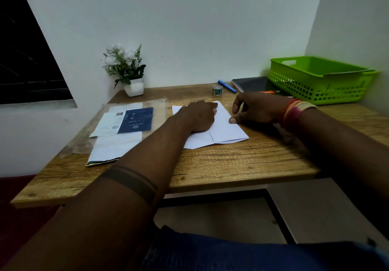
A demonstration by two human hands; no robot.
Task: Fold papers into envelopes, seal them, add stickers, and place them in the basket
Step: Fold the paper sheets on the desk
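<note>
A white paper (223,130), partly folded with creases meeting near its middle, lies on the wooden table (221,161). My left hand (199,116) rests on the paper's left part, fingers curled down onto it. My right hand (255,108) sits at the paper's right edge, thumb tip pressing the edge and fingers bent above it. The green plastic basket (315,79) stands at the back right corner, a brown sheet edge showing inside it.
A clear sleeve with white sheets and a blue printed card (126,123) lies left of the paper. A small tape roll (216,90), a blue marker (227,86) and a dark notebook (252,83) sit at the back. A potted plant (128,70) stands at the back left.
</note>
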